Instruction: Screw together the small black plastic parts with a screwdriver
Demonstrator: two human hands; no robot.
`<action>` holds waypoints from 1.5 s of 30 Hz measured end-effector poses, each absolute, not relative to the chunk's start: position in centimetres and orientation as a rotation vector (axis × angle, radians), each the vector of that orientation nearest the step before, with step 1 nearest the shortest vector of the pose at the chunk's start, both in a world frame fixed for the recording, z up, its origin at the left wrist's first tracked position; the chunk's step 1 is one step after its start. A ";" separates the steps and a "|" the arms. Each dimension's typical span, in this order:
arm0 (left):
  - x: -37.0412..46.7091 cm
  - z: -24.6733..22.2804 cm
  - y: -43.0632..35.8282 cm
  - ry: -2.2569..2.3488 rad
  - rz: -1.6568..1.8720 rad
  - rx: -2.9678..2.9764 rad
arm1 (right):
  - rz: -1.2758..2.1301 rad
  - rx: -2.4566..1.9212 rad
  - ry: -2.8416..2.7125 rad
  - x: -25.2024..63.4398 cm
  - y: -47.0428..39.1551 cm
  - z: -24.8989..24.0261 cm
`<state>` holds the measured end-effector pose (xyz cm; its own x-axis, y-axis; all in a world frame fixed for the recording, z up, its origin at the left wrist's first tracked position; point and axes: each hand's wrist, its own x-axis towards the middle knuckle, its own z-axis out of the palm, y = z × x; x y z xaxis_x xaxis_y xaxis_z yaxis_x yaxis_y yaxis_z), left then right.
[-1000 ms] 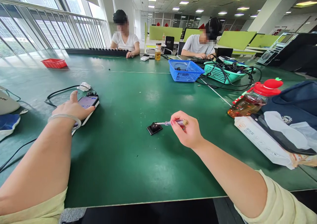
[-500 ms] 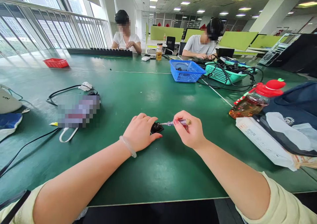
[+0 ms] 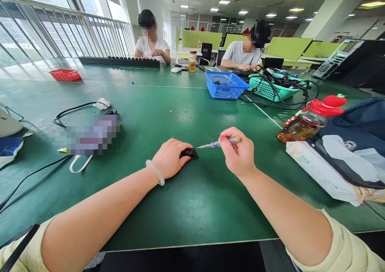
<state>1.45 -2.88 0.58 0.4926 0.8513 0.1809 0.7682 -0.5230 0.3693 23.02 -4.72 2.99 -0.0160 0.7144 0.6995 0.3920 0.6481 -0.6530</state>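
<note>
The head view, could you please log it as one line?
left hand: holds small black part | right hand: holds screwdriver, tip clear of part | blue basket: farther back on table

Screwdriver point(image 3: 215, 144) — drawn back from black piece point(image 3: 194, 154).

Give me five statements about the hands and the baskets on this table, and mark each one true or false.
1. The right hand holds a screwdriver. True.
2. The left hand is at a small black piece, with thumb and fingers around it. True.
3. A bracelet circles the wrist of the right hand. False: the pale bracelet is on the left wrist.
4. The blue basket stands to the left of the green basket. True.
5. Both of these baskets are upside down. False: they stand upright, open side up.
</note>
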 end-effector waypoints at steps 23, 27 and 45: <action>1.2 0.0 -2.3 1.293 0.526 2.487 | 1.229 -1.144 -0.858 23.2 -0.6 1.0; 1.5 0.1 -2.5 1.257 0.571 2.532 | 1.000 -1.097 -1.064 22.7 -2.0 1.4; 1.5 0.1 -2.1 1.200 0.729 2.466 | -0.392 -1.871 -1.357 38.4 -6.3 7.1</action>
<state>1.53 -2.06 0.10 0.5214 0.7950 0.3100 0.6415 -0.6047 0.4720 38.36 -6.27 7.09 0.3836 0.6649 0.6409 0.9043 -0.1296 -0.4068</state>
